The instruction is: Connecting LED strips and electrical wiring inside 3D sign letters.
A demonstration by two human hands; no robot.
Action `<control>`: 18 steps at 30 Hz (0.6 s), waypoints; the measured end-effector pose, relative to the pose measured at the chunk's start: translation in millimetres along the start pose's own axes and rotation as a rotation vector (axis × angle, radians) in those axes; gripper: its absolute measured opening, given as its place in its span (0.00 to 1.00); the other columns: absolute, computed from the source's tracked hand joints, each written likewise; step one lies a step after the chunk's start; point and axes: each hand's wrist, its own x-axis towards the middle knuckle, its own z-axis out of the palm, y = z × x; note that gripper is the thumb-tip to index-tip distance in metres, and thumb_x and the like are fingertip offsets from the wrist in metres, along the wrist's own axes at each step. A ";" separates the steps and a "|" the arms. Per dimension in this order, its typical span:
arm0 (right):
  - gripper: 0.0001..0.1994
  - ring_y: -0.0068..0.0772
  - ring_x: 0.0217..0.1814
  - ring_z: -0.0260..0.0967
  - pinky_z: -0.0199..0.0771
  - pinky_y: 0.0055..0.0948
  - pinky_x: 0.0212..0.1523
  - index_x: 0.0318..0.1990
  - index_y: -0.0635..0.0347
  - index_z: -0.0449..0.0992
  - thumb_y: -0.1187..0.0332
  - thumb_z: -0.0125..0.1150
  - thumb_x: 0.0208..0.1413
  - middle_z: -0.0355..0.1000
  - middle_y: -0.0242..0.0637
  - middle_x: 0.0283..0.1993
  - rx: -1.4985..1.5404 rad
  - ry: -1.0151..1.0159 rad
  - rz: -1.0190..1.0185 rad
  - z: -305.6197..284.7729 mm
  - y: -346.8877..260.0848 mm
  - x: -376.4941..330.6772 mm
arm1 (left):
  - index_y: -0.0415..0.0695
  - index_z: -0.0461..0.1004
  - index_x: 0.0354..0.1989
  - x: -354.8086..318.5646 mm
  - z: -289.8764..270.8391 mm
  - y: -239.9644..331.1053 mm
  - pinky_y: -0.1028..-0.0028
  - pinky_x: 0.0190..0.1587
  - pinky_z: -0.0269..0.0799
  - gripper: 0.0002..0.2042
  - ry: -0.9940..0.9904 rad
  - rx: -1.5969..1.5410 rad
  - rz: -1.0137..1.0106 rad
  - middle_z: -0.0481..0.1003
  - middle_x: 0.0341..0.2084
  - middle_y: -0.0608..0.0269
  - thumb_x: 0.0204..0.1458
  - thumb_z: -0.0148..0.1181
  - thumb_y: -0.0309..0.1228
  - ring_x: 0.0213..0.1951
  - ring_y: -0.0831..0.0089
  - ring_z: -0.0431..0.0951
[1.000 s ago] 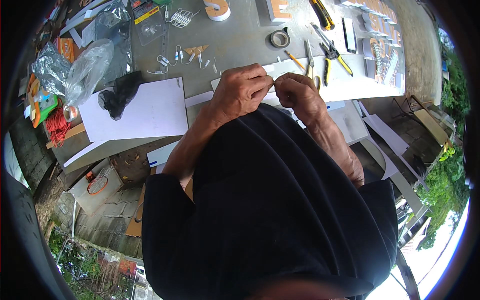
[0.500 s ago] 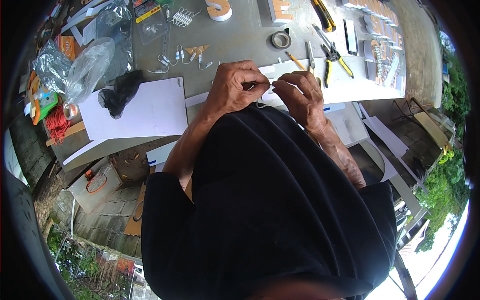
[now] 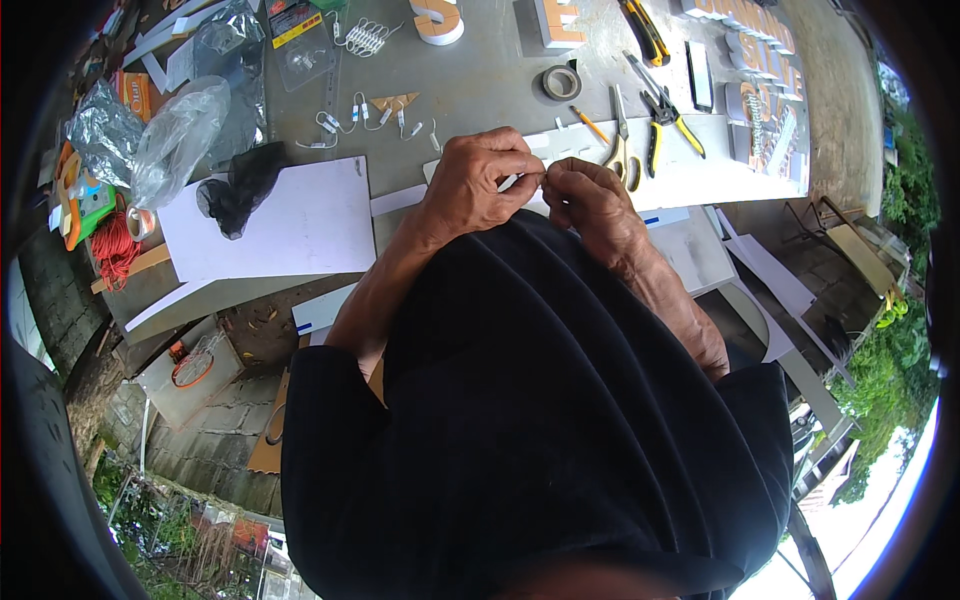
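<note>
My left hand point(image 3: 482, 182) and my right hand point(image 3: 597, 208) meet fingertip to fingertip at the near edge of the table, in front of my dark shirt. Both are closed in a pinch. Whatever lies between the fingertips is too small and too covered to name. Beyond the left hand, a string of small white modules on thin pale wire point(image 3: 365, 112) lies on the grey table. Close past the right hand are scissors point(image 3: 625, 160) with cream handles and an orange pencil point(image 3: 590, 122).
Wire strippers point(image 3: 657, 125) with yellow-black handles, a grey tape roll point(image 3: 562, 82), a yellow-black cutter point(image 3: 648, 35) and a phone point(image 3: 701, 75) lie farther right. Block letters point(image 3: 438, 20) stand at the back. Plastic bags point(image 3: 180, 130), black mesh point(image 3: 243, 188) and a white sheet point(image 3: 285, 225) are left.
My right hand has turned and its fingers have drawn in to the left fingertips, uncovering the scissors' handles. The left hand has shifted slightly. A pale loop seen under the fingers no longer shows.
</note>
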 end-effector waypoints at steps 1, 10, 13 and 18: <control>0.10 0.25 0.35 0.70 0.70 0.26 0.35 0.43 0.65 0.75 0.66 0.58 0.64 0.74 0.39 0.38 -0.112 -0.009 -0.019 -5.0 0.3 0.7 | 0.44 0.84 0.30 0.0 -2.2 -0.3 0.75 0.27 0.71 0.05 -0.020 -0.061 -0.066 0.79 0.26 0.68 0.45 0.70 0.21 0.26 0.77 0.78; 0.17 0.37 0.43 0.74 0.75 0.34 0.42 0.45 0.58 0.77 0.77 0.71 0.47 0.76 0.34 0.43 -1.229 0.154 -1.129 -4.0 -1.0 4.6 | 0.42 0.85 0.31 -2.1 -3.5 -9.4 0.76 0.30 0.71 0.04 -0.061 -0.212 -0.226 0.79 0.25 0.65 0.46 0.70 0.22 0.27 0.76 0.79; 0.16 0.35 0.42 0.74 0.75 0.34 0.42 0.43 0.58 0.78 0.77 0.72 0.44 0.76 0.32 0.43 -1.343 0.153 -1.274 -10.4 2.6 9.9 | 0.41 0.85 0.31 -0.6 -5.2 -8.1 0.76 0.31 0.71 0.05 -0.083 -0.205 -0.224 0.80 0.25 0.64 0.45 0.70 0.22 0.28 0.75 0.80; 0.15 0.34 0.37 0.73 0.74 0.34 0.37 0.40 0.59 0.77 0.80 0.71 0.43 0.74 0.33 0.38 -1.333 0.166 -1.361 -7.6 1.2 10.3 | 0.41 0.84 0.31 -2.0 -4.8 -5.9 0.76 0.31 0.71 0.05 -0.104 -0.213 -0.243 0.80 0.25 0.64 0.45 0.70 0.21 0.28 0.76 0.80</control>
